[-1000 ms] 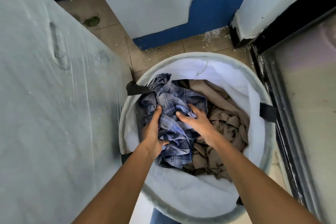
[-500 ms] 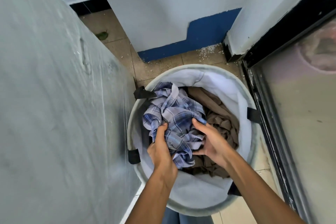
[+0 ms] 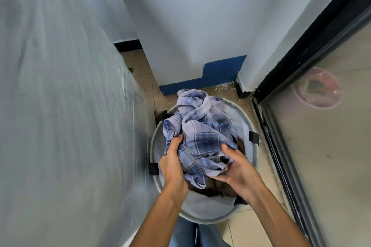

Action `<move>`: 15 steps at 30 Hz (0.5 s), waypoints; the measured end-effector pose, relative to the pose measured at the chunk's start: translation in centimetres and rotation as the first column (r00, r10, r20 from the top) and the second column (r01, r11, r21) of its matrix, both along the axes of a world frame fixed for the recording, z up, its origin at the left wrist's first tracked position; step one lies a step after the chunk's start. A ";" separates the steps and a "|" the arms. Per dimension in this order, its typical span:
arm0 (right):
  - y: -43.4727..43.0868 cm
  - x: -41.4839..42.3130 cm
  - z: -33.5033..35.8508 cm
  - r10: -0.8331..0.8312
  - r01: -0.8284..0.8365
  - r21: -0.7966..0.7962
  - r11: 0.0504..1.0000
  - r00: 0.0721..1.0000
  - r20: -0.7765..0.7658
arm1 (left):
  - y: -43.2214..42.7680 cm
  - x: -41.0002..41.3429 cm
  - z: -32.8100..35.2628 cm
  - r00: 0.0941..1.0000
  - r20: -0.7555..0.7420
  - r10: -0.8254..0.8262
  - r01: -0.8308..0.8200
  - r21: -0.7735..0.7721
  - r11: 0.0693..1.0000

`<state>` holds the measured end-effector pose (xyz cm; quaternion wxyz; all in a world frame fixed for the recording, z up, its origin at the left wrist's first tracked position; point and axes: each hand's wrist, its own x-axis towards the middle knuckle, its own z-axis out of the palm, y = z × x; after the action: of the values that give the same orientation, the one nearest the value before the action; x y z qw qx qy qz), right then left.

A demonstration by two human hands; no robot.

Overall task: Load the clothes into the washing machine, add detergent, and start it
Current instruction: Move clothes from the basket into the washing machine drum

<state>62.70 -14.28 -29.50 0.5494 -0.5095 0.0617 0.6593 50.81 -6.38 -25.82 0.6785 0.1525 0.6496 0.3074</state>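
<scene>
A crumpled blue plaid shirt [image 3: 202,126] is bunched up above a round white laundry basket [image 3: 247,124] on the floor. My left hand [image 3: 172,163] grips the shirt's left side with closed fingers. My right hand [image 3: 239,168] holds it from below on the right. Brown clothes [image 3: 216,188] lie in the basket under the shirt, mostly hidden. The washing machine's drum and any detergent are out of view.
A tall grey-white panel [image 3: 66,116] stands close on the left. A dark-framed glass door [image 3: 325,146] runs along the right, with a pink bowl [image 3: 317,90] behind it. A white wall with a blue base [image 3: 220,74] closes the back. Tiled floor [image 3: 259,224] surrounds the basket.
Both hands have closed on the plaid shirt and lifted it up out of the basket. The camera has risen and tilted up, so the basket looks smaller and farther.
</scene>
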 end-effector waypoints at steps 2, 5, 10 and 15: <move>-0.2 -0.2 2.0 -0.027 0.027 0.021 0.999 1.000 -0.003 | 0.0 -0.3 1.8 0.999 0.027 -0.021 0.020 0.053 0.998; -0.5 -0.7 5.1 -0.101 0.103 0.087 0.991 0.995 -0.025 | 0.1 -0.8 4.8 0.998 0.056 -0.033 0.026 0.119 0.993; -0.3 -0.7 10.5 -0.139 0.147 0.137 0.980 0.988 -0.066 | 0.3 -2.2 10.7 0.991 0.115 -0.072 0.048 0.197 0.979; 0.1 -0.8 17.1 -0.028 0.044 0.226 0.973 0.997 -0.074 | 0.1 -3.9 17.1 0.976 0.178 -0.126 0.068 0.303 0.951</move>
<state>61.93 -14.19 -12.41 0.6136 -0.4187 0.0144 0.6693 46.93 -6.33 -8.71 0.7230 0.2528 0.5184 0.3804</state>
